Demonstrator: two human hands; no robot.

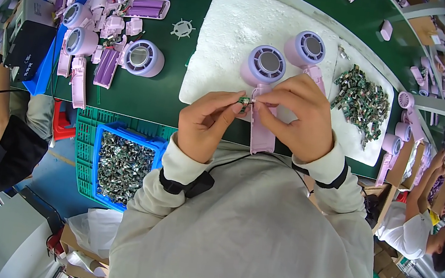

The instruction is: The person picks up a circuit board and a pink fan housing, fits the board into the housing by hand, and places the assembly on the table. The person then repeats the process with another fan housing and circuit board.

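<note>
small green circuit board (243, 103), above the lilac fan handle (262, 133), pinched by the left hand (203, 122); right hand (301, 118) fingertips drawn together beside it, their grip too small to tell. steady, light edge-holding would suit. the handle nears the table's (166, 98) front edge; foam sheet (221, 43) gives room leftward; a second fan (305, 47) narrows the right.

We are viewing an assembly workshop: circuit boards (360, 104) are lying heaped on a white sheet (224, 43), purple casings (78, 86) are crowding the green table (169, 98), and people (404, 222) are working nearby.
</note>
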